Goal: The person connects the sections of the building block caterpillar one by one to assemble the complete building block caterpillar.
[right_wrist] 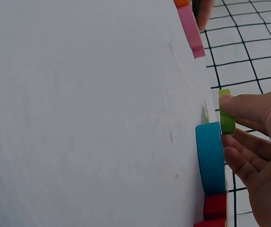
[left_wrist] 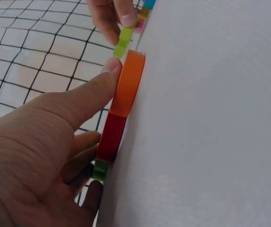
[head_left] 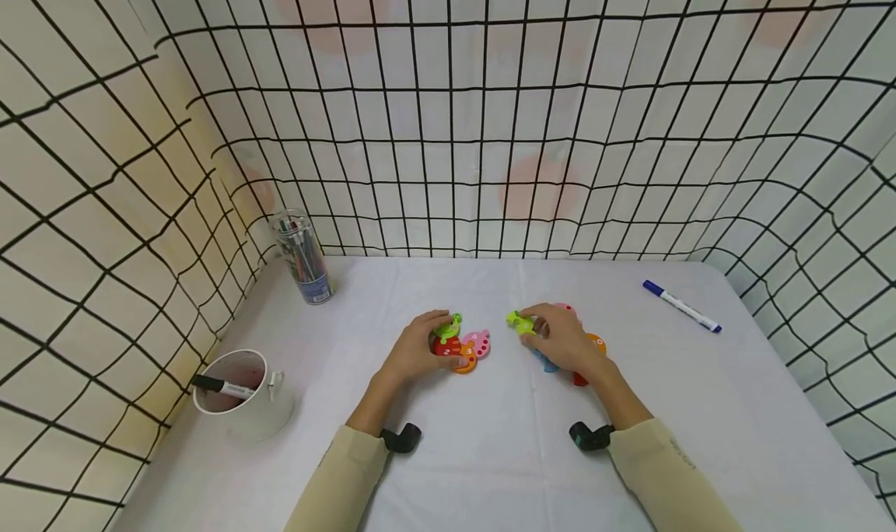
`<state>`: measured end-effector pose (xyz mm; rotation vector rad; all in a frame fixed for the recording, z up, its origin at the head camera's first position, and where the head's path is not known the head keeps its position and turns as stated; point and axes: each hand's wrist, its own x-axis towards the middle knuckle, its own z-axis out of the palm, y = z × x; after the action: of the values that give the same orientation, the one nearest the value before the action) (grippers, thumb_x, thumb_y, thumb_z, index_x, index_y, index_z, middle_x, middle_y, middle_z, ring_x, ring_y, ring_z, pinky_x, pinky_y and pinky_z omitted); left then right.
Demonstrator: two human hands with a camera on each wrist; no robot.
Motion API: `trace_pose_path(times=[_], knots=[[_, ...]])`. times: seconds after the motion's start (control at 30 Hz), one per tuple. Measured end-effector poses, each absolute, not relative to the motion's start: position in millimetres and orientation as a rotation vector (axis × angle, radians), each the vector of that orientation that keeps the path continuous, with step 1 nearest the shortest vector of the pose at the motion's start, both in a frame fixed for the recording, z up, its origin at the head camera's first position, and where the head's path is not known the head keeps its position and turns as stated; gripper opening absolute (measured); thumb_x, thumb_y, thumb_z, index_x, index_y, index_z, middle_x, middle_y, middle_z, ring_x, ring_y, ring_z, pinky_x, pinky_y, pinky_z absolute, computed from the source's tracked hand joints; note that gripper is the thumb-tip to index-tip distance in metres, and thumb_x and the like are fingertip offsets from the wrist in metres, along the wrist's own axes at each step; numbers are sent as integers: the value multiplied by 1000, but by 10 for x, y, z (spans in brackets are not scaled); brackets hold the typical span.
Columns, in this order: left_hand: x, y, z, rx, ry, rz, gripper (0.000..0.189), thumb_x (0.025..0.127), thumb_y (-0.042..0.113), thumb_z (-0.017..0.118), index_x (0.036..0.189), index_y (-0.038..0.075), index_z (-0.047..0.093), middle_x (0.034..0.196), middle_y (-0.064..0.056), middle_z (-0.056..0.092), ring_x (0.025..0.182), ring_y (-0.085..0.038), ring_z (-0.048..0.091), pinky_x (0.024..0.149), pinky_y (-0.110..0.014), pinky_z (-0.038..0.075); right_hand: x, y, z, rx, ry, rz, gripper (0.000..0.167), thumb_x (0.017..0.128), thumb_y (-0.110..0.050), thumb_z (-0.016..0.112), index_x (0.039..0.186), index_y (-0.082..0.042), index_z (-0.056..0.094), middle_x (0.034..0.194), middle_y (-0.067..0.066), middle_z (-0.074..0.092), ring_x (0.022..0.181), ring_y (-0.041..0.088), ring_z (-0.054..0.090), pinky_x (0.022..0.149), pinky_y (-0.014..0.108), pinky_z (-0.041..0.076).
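My left hand holds a small cluster of painted number puzzle pieces on the white table, its thumb along an orange piece. Behind the thumb lie a red piece marked 2 and a green piece; a pink dotted piece juts out to the right. Between thumb and fingers, my right hand pinches a light green piece. Beside and partly beneath that hand are a blue piece, a red piece, an orange piece and a pink piece.
A white pail with a black marker stands at left. Farther back is a clear jar of pens. A blue-capped marker lies at right. Black wire grid encloses the table's back and sides.
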<state>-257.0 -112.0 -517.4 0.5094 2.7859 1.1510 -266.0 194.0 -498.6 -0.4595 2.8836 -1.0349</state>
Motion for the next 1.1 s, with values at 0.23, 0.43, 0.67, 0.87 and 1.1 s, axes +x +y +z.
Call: trace_pose_path(times=[0.23,0.43,0.67,0.87,1.1], knots=[[-2557,-1120,-5147,506,2783,1151,80,79,39,89,148,14,57,158,-4,49,151,-29,40,123,-53,33,-2627,1797,-4915,-503,2856,-1058,41,96,-20,74,136,-16,66,120,4,69,97,21,60,82,34,53],[-2548,-1108,-5144,487,2772,1143,80,79,37,89,148,14,57,158,-4,48,151,-29,39,124,-54,33,-2623,1667,-4941,-554,2815,-1097,40,96,-18,74,135,-17,66,125,3,69,97,20,59,83,33,53],[-2538,-1101,-5157,470,2764,1156,78,79,37,89,147,16,58,158,-4,48,150,-29,40,123,-55,34,-2638,1538,-5002,-606,2786,-1074,40,96,-16,74,135,-15,67,129,4,68,97,18,60,83,32,54],[-2542,-1104,-5169,489,2766,1168,79,79,39,90,148,15,58,157,-4,50,150,-28,41,122,-55,35,-2627,1465,-5012,-596,2764,-1035,40,96,-18,73,136,-16,66,133,4,66,96,17,59,83,31,54],[-2562,-1111,-5157,497,2767,1185,79,79,38,90,147,15,58,157,-5,50,150,-29,41,122,-54,35,-2606,1426,-4961,-546,2800,-1007,40,95,-16,74,135,-13,67,128,6,67,93,18,59,82,32,55]])
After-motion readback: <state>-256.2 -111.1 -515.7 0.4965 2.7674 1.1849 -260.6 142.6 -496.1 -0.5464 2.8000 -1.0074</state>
